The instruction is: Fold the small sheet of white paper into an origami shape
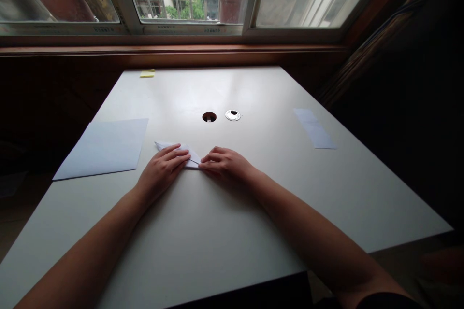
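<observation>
- The white table (pixel 224 231) has one round hole (pixel 206 115) in its top (a small pale piece shows inside it, too small to make out).
- Just right of the round hole lies one ring-shaped cover (pixel 229 117), with a dark opening of its own.
- Left of the hole and a little nearer the person is one large white sheet (pixel 108 145); whether it is a single leaf or a stack, I cannot tell.
- Right of the hole, well apart from it, lies one narrow paper strip (pixel 315 130).
- Beyond the hole and to its left, one yellow slip (pixel 147 73) sits at the table's far edge.
- Past all of these, beyond the hole, stands one window (pixel 192 30) showing three panes; three pots (pixel 58 5) are behind the left one.
- One folded paper (pixel 193 156) is on the table, nearer the person than the hole and slightly left; the two hands hide part of it.
- The left hand (pixel 164 170), nearer than the hole and to its left, lies over the paper with its fingers held close together.
- The right hand (pixel 229 164), nearer than the hole, has its fingers bent at the paper's right end; whether it pinches that corner, I cannot tell.
</observation>
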`<state>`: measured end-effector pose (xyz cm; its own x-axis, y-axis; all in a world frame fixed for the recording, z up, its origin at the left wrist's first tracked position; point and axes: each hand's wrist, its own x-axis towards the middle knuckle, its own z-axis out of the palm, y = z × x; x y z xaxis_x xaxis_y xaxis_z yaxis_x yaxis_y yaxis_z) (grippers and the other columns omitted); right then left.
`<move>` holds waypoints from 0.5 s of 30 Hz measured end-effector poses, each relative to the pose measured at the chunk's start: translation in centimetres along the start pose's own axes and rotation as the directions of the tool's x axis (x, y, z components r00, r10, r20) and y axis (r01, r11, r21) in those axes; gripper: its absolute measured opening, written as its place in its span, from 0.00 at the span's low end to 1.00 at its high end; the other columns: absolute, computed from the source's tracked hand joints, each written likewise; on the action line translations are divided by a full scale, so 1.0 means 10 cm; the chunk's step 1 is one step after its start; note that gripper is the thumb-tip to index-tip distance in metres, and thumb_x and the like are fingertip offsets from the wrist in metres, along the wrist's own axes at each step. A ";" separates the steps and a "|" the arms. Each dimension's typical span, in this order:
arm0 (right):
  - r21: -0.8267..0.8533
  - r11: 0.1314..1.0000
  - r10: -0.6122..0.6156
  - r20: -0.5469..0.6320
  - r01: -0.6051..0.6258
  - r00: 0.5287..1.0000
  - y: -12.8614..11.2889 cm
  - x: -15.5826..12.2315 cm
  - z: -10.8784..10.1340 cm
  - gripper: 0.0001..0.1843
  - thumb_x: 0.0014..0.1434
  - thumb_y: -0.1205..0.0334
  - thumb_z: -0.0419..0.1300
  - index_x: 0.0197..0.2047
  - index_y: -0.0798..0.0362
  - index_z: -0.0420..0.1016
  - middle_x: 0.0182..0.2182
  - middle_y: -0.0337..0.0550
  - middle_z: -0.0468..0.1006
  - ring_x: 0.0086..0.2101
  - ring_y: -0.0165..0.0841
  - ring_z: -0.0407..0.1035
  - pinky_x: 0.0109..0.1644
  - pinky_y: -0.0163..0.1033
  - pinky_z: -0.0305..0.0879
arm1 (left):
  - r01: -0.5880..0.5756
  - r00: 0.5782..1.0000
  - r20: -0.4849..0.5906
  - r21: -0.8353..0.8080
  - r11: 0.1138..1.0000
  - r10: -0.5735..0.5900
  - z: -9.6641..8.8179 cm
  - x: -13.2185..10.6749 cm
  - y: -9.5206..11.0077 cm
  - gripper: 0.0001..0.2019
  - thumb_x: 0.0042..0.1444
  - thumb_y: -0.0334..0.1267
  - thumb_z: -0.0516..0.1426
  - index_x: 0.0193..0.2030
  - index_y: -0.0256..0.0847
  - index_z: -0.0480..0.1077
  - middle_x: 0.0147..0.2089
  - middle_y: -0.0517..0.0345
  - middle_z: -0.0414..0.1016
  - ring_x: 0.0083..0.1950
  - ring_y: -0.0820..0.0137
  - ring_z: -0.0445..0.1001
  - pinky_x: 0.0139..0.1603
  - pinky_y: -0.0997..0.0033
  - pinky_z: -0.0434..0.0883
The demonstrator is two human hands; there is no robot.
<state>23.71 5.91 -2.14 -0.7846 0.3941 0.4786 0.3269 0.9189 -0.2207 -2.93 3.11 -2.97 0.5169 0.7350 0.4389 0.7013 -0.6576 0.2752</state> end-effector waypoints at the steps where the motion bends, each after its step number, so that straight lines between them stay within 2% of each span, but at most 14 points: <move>1: 0.006 1.000 -0.007 0.002 0.007 1.000 -0.01 0.01 0.00 0.12 0.67 0.63 0.57 0.50 0.46 0.79 0.43 0.45 0.81 0.42 0.35 0.70 0.45 0.40 0.71 | 0.008 1.000 -0.004 0.014 1.000 -0.008 0.00 0.00 -0.01 0.15 0.67 0.38 0.52 0.57 0.47 0.73 0.57 0.57 0.76 0.66 0.59 0.66 0.65 0.49 0.68; 4: 0.038 0.999 -0.033 0.000 0.033 0.999 -0.04 0.02 0.02 0.11 0.65 0.62 0.58 0.49 0.48 0.79 0.42 0.46 0.80 0.44 0.36 0.69 0.46 0.41 0.72 | 0.041 0.999 -0.027 0.032 0.999 -0.040 0.00 -0.01 -0.05 0.15 0.67 0.39 0.53 0.56 0.48 0.74 0.57 0.57 0.77 0.65 0.58 0.67 0.64 0.48 0.68; 9: 0.097 0.992 -0.086 -0.003 0.086 0.996 -0.09 0.01 0.07 0.14 0.64 0.61 0.58 0.51 0.53 0.77 0.43 0.50 0.78 0.46 0.36 0.70 0.51 0.42 0.72 | 0.085 0.996 -0.034 -0.029 0.996 -0.086 0.00 -0.01 -0.07 0.14 0.66 0.40 0.54 0.55 0.45 0.74 0.56 0.54 0.77 0.62 0.60 0.70 0.63 0.51 0.68; 15: 0.101 0.991 -0.101 0.074 0.093 0.992 -0.21 0.03 0.08 0.15 0.65 0.62 0.56 0.53 0.53 0.76 0.44 0.49 0.77 0.44 0.35 0.70 0.51 0.41 0.70 | 0.152 0.988 -0.028 -0.088 0.985 -0.155 -0.01 0.00 -0.09 0.15 0.65 0.43 0.55 0.55 0.44 0.72 0.57 0.51 0.75 0.62 0.59 0.69 0.65 0.51 0.67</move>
<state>22.34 4.14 -2.24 -0.8505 0.2969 0.4342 0.1974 0.9453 -0.2597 -3.61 3.64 -3.14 0.3882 0.8230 0.4148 0.7260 -0.5503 0.4124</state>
